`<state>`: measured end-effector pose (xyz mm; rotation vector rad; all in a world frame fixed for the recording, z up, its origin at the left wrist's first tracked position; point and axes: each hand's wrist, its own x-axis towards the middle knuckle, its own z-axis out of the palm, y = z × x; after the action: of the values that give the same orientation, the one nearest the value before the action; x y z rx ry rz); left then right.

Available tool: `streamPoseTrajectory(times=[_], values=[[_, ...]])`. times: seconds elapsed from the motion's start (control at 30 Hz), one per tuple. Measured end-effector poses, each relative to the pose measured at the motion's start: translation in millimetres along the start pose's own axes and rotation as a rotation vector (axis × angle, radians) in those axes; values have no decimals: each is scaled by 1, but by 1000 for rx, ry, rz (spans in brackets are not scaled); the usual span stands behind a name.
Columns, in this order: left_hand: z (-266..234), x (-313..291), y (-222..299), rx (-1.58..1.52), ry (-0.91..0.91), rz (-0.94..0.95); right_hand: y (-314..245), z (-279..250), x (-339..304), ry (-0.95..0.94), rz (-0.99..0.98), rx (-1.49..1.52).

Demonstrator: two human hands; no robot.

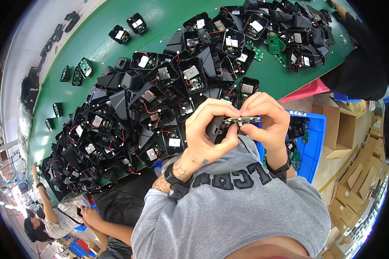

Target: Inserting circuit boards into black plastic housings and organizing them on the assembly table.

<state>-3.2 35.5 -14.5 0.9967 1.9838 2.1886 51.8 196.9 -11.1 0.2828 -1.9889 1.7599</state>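
Close in front of my chest, both hands are at one black plastic housing (213, 129) with a circuit board (247, 120) at its open side. My left hand (203, 131) is closed round the housing, its thumb up against the board. On the other side, my right hand (270, 120) pinches the board's outer end between thumb and fingers. The board appears edge-on, and part of it sticks out past the housing. Whether it is still fixed inside cannot be seen behind my fingers. Just beyond my hands lies a heap of similar black housings (192, 73) with boards and red wires.
The heap covers much of the green table (155, 36). A loose green board (275, 43) lies at the far right. Beside my right arm stands a blue bin (312, 149) holding boards. Cardboard boxes (341, 129) are on the right. A co-worker's arm (101, 222) is at lower left.
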Motion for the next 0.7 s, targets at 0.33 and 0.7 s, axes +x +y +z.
streamPoseTrajectory(times=[0.33, 0.7], values=[[-5, 3, 11, -40, -116, -7, 1, -1, 0, 23, -61, 11], [-1, 0, 9, -27, -55, -64, -4, -1, 2, 15, -93, -58]])
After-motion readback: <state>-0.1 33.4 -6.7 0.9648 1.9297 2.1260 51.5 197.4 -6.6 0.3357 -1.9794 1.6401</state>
